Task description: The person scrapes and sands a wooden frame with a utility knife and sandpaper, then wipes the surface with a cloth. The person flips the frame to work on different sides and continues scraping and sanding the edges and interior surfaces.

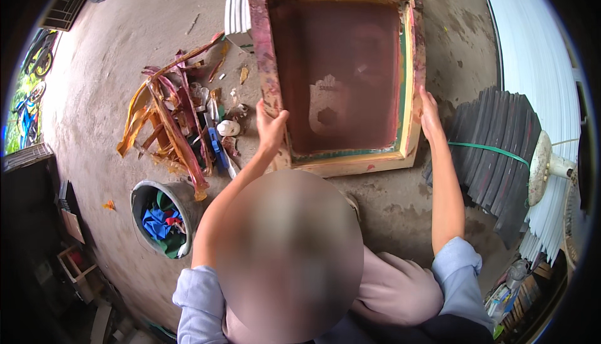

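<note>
A large wooden screen-printing frame (pixel 273 68) with a dark reddish-brown mesh is held up in front of me. Its wood is stained dark red and purple, with paler bare wood along the lower edge. A lighter cut-out shape shows low in the mesh. My left hand (pixel 271 128) grips the frame's left side near the lower corner, thumb on the near face. My right hand (pixel 429 115) is closed around the right side at about the same height. A stack of white sheets (pixel 236 15) is partly hidden behind the frame's top.
Left of the frame lies a heap of peeled tape strips (pixel 169 115), with a blue-handled tool (pixel 215 140) and a white bottle (pixel 228 128). Below it stands a bucket (pixel 188 203) of coloured rags. A strapped bundle of black sheets (pixel 488 150) and a white fan (pixel 539 169) are at right.
</note>
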Demonstrator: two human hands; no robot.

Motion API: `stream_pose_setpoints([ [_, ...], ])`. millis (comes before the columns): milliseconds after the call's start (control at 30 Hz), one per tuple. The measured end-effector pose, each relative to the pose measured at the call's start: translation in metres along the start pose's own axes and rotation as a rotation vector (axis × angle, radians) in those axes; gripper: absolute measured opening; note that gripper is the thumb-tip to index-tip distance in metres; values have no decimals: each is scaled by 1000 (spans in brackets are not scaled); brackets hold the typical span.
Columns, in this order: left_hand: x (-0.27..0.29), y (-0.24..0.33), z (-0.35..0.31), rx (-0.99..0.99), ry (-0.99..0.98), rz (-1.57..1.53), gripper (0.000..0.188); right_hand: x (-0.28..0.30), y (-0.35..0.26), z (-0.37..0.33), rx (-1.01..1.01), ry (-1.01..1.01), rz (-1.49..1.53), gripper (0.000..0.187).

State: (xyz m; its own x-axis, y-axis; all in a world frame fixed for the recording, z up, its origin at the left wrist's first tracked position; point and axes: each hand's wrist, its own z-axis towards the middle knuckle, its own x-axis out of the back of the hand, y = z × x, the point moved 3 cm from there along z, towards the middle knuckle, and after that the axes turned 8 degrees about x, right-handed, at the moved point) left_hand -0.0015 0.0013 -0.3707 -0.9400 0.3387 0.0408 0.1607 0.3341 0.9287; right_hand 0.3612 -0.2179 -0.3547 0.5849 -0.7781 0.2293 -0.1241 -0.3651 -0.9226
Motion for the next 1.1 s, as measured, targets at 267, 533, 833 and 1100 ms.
stream_pose_setpoints([
  [267,53,31,45,-185,177,529,64,-65,-22,-27,22,-125,369,44],
  [533,33,67,17,-336,103,731,77,-29,-25,-15,223,-7,-67,51],
  [833,138,145,-76,-428,104,552,39,-87,-140,-99,385,-340,-88,24],
  [1100,282,104,-206,-468,597,325,22,-305,-222,-251,1084,-1053,-647,21],
])
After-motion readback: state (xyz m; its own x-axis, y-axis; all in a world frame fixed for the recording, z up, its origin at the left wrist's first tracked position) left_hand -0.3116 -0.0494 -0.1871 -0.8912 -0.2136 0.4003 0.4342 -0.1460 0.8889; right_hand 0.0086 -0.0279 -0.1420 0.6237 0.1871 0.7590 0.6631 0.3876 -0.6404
